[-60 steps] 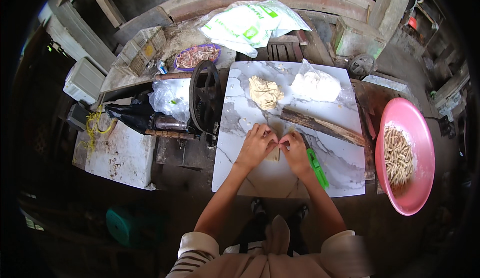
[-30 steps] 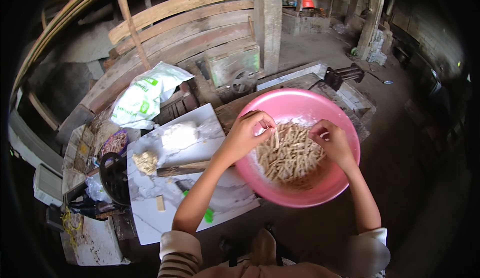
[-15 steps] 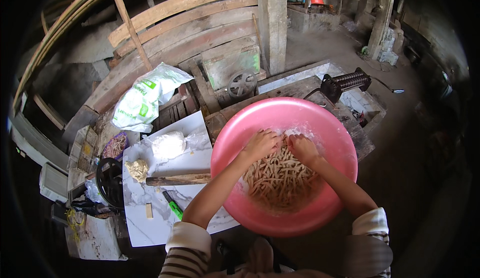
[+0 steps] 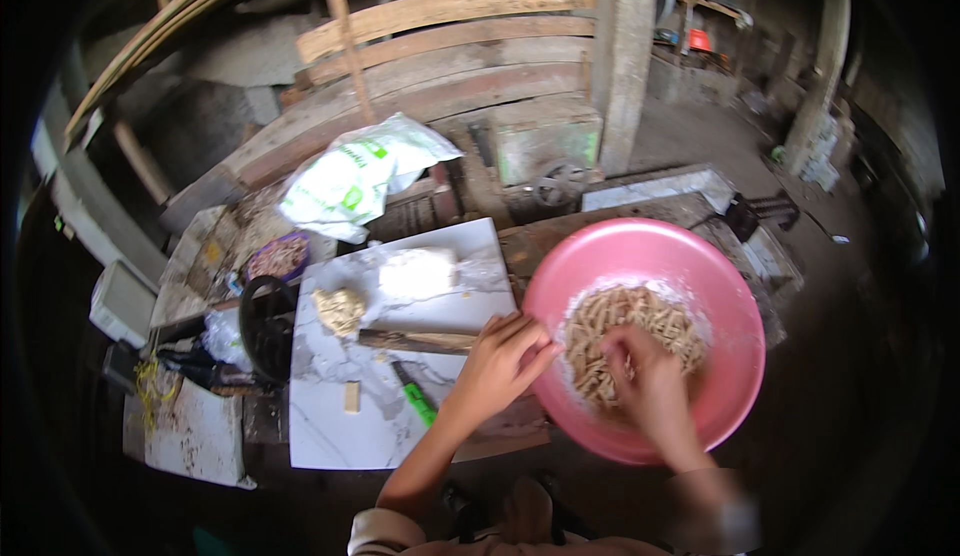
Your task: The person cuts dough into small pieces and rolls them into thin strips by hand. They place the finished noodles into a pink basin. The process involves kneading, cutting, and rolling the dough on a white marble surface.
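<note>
Short beige dough strips (image 4: pixel 595 381), dusted with white flour, lie heaped in a large pink basin (image 4: pixel 735 386). My right hand (image 4: pixel 645 376) is down among them, slightly blurred, its fingers curled in on some strips. At the basin's left rim is my left hand (image 4: pixel 505 361), fingers bent and fingertips on the rim. A wooden stick (image 4: pixel 420 342) lies just left of that hand, across a white marbled board (image 4: pixel 330 436). Also on the board are a lump of dough (image 4: pixel 340 311), a white flour pile (image 4: pixel 417 273), a green-and-black cutter (image 4: pixel 414 394) and a small beige block (image 4: pixel 351 397).
Behind the board lies a white-and-green sack (image 4: pixel 350 181). A purple-rimmed basket (image 4: pixel 280 256) and a black wheel (image 4: pixel 267 331) stand to its left. A dark roller machine (image 4: pixel 760 214) sits beyond the basin, near a concrete post (image 4: pixel 630 56).
My left hand has left the strips for the basin's left rim. My right hand has moved nearer within the heap. The basin no longer overlaps the board's right side; the view has shifted.
</note>
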Action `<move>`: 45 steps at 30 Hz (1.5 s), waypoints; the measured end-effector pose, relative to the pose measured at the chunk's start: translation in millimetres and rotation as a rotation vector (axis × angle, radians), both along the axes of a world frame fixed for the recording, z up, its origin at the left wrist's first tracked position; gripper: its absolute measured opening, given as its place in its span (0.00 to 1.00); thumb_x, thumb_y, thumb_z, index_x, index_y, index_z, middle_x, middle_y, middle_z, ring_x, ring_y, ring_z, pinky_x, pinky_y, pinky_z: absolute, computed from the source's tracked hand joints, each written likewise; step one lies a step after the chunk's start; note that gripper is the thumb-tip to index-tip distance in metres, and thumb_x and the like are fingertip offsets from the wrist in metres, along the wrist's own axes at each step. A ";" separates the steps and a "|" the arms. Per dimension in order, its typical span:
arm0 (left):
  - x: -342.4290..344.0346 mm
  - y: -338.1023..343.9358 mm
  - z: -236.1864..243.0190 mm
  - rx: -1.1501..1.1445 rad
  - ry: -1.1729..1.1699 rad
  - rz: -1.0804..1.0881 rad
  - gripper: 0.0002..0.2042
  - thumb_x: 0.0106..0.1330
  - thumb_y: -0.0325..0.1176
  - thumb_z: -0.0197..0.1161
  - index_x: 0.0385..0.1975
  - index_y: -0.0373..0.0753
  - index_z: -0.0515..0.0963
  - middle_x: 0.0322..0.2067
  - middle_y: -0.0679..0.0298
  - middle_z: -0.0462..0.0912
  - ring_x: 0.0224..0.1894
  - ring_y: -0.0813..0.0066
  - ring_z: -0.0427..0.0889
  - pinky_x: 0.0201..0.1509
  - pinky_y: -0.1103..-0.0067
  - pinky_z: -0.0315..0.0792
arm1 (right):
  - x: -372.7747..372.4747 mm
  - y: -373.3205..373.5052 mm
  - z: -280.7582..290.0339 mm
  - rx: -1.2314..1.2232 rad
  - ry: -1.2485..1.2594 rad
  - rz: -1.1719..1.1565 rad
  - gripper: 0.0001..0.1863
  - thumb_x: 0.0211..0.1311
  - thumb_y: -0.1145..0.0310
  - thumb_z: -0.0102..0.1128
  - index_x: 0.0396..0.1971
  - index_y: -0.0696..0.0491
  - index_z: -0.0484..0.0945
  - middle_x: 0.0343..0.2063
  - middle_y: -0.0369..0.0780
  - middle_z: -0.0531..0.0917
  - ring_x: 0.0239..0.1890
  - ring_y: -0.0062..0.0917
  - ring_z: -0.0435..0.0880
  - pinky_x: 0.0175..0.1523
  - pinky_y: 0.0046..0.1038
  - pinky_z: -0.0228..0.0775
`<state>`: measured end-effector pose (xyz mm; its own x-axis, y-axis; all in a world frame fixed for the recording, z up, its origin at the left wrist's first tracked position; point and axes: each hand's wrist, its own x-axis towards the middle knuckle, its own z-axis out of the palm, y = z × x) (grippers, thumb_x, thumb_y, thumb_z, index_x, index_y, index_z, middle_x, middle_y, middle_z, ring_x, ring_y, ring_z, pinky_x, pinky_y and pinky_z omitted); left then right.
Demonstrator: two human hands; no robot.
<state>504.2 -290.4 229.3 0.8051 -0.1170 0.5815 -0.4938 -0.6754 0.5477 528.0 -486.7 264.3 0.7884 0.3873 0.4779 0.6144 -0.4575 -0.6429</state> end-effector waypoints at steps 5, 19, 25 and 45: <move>-99.0 87.1 -45.9 -0.159 0.140 0.281 0.05 0.59 0.29 0.63 0.27 0.35 0.75 0.26 0.60 0.78 0.29 0.64 0.75 0.40 0.73 0.67 | -52.4 115.4 -65.5 -0.100 0.260 0.365 0.04 0.61 0.70 0.55 0.31 0.55 0.74 0.25 0.44 0.79 0.25 0.38 0.80 0.31 0.35 0.70; -173.4 257.1 -166.8 0.009 0.260 0.619 0.13 0.58 0.28 0.60 0.44 0.45 0.76 0.35 0.60 0.76 0.41 0.57 0.70 0.50 0.67 0.65 | -83.6 333.7 -216.5 -0.209 0.280 0.355 0.12 0.49 0.83 0.51 0.35 0.57 0.75 0.39 0.49 0.74 0.46 0.45 0.74 0.50 0.42 0.68; -149.2 254.6 -177.2 0.110 0.278 0.580 0.11 0.56 0.27 0.60 0.40 0.45 0.77 0.39 0.57 0.72 0.44 0.55 0.68 0.50 0.65 0.66 | -78.7 333.3 -234.3 -0.214 0.229 0.276 0.12 0.46 0.84 0.53 0.34 0.56 0.76 0.38 0.49 0.73 0.45 0.47 0.73 0.50 0.42 0.67; -151.6 261.5 -178.3 0.179 0.167 0.534 0.10 0.50 0.27 0.66 0.32 0.44 0.77 0.41 0.62 0.70 0.45 0.59 0.68 0.50 0.67 0.66 | -84.7 333.6 -237.9 -0.033 0.316 0.308 0.09 0.46 0.79 0.65 0.29 0.56 0.75 0.31 0.46 0.75 0.42 0.44 0.73 0.46 0.41 0.67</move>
